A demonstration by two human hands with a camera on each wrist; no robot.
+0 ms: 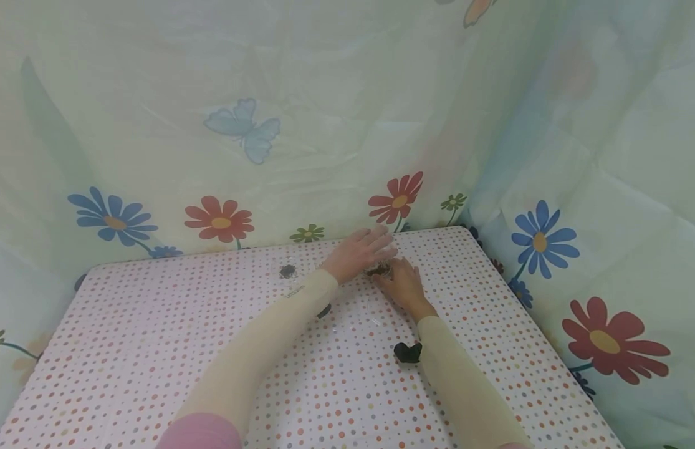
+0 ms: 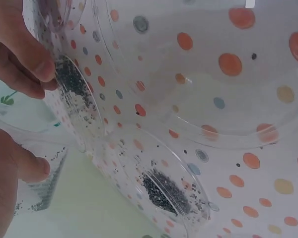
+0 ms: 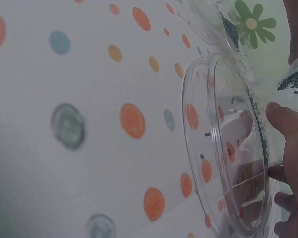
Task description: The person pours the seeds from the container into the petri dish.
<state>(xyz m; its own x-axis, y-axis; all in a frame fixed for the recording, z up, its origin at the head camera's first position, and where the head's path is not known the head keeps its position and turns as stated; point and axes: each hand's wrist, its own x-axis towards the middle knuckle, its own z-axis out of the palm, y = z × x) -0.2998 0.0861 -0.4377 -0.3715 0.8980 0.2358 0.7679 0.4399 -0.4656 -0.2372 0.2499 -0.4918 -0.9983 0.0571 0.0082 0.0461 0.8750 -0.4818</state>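
Observation:
My left hand [image 1: 361, 252] reaches over the back of the table and pinches a clear plastic bag [image 3: 297, 82] with dark granules in it. In the left wrist view the bag's granules lie beside my left thumb [image 2: 20, 168]. My right hand [image 1: 403, 287] has its curled fingers at the rim of a clear shallow dish [image 2: 92, 114], which contains a pile of dark granules [image 1: 379, 269]. The bag is beside and above that dish. A second clear dish [image 2: 139, 136] with dark granules stands to its left. My hands partly hide the bag and the dish rim.
A larger clear dish [image 3: 213, 144], with a few stray granules, lies nearer me. A black object [image 1: 407, 353] shows beside my right sleeve. The white dotted tabletop [image 1: 173, 349] ends at a flower-printed curtain [image 1: 325, 187] behind and at the right.

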